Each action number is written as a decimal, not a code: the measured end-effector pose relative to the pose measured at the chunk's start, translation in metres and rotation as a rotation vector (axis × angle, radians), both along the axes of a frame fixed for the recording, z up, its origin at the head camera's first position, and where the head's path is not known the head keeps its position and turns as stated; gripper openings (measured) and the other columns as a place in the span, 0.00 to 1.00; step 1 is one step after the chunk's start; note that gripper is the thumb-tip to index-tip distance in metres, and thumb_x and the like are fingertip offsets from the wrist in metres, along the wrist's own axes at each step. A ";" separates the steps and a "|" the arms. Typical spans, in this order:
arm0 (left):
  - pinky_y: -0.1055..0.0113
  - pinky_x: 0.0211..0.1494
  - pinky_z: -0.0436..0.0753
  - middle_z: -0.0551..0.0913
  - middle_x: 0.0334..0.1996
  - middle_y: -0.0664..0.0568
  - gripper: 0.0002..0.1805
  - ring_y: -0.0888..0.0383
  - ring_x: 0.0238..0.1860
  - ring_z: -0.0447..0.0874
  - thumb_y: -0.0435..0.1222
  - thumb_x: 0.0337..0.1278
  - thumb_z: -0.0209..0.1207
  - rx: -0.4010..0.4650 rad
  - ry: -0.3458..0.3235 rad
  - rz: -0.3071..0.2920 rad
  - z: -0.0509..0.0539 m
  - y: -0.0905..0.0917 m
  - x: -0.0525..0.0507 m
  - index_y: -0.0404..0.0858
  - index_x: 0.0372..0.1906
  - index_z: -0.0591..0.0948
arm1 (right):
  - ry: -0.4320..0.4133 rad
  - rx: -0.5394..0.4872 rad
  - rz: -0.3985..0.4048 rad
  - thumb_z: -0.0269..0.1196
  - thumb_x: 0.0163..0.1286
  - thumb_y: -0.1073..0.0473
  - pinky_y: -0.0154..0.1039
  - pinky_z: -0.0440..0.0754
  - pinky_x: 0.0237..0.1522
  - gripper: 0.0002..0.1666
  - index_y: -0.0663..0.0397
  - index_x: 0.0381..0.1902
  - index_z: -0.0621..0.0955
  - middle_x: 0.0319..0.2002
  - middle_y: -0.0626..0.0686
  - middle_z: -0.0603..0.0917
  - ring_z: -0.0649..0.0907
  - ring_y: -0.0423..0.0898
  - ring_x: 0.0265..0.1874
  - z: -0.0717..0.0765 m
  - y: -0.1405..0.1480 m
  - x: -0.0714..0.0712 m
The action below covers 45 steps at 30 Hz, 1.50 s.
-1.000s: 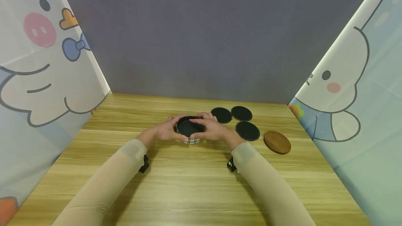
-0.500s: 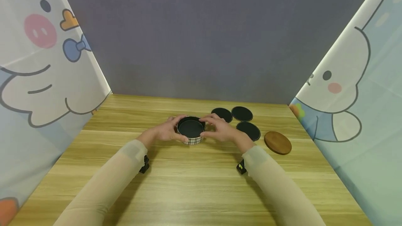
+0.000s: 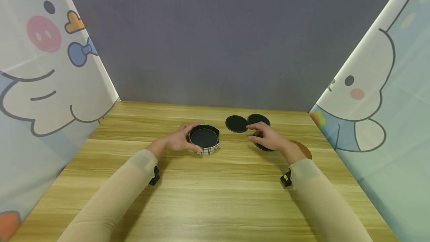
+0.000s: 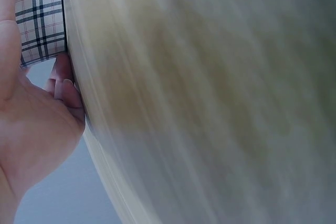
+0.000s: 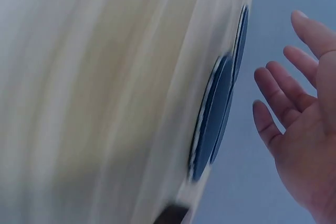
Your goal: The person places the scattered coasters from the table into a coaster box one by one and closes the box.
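A round coaster holder with a plaid wall [image 3: 208,150] and a black inside stands on the table left of centre; a gap shows in its right side. My left hand [image 3: 178,140] grips its left side, thumb at the front, fingers behind. In the left wrist view the plaid wall [image 4: 41,14] shows beside the palm. My right hand [image 3: 268,138] hovers over the nearest black coaster [image 3: 262,147], partly covering it, fingers apart and holding nothing. In the right wrist view, coasters [image 5: 212,119] lie clear of the fingers. Two more flat coasters lie behind, one left [image 3: 236,123] and one right [image 3: 258,118].
A round wooden disc [image 3: 305,150] lies to the right, partly behind my right wrist. The wooden table [image 3: 201,197] meets a grey panel [image 3: 215,47] at the back. Cartoon-printed cloths [image 3: 60,85] stand along both sides.
My right hand has let go of the holder's right side and moved right, over the nearest coaster. The left hand and the holder have stayed in place.
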State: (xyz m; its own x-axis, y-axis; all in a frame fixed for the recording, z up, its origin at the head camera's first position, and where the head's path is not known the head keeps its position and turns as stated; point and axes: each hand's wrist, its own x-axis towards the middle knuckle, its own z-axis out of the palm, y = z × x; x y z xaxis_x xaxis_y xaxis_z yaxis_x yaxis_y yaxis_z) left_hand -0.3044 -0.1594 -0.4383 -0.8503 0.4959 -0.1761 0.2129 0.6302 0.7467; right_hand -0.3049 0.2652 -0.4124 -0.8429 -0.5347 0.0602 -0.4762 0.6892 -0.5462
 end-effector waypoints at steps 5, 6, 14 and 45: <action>0.27 0.79 0.64 0.53 0.82 0.31 0.68 0.30 0.75 0.65 0.59 0.53 0.82 0.002 0.008 0.002 -0.001 0.000 0.000 0.55 0.91 0.50 | -0.014 0.013 -0.054 0.67 0.83 0.51 0.62 0.82 0.59 0.33 0.61 0.77 0.76 0.70 0.67 0.77 0.83 0.61 0.58 -0.004 0.028 0.002; 0.27 0.79 0.64 0.53 0.82 0.31 0.68 0.30 0.75 0.65 0.59 0.53 0.82 0.002 0.009 0.002 -0.001 0.000 0.001 0.55 0.91 0.50 | -0.015 0.013 -0.063 0.67 0.83 0.51 0.64 0.81 0.60 0.33 0.62 0.77 0.76 0.71 0.67 0.76 0.83 0.63 0.59 -0.005 0.033 0.002; 0.26 0.79 0.63 0.53 0.82 0.31 0.69 0.29 0.76 0.64 0.59 0.53 0.82 0.000 0.008 -0.002 0.001 0.001 0.002 0.55 0.91 0.50 | 0.059 0.173 -0.125 0.68 0.81 0.49 0.76 0.69 0.72 0.32 0.59 0.75 0.80 0.73 0.72 0.76 0.74 0.75 0.72 -0.010 0.060 0.007; 0.24 0.78 0.61 0.53 0.81 0.30 0.69 0.28 0.78 0.61 0.59 0.52 0.82 -0.010 0.004 -0.013 0.002 0.000 0.000 0.56 0.91 0.50 | 0.025 0.347 -0.140 0.72 0.75 0.39 0.78 0.63 0.67 0.31 0.44 0.70 0.86 0.70 0.66 0.80 0.74 0.72 0.71 -0.001 0.039 0.030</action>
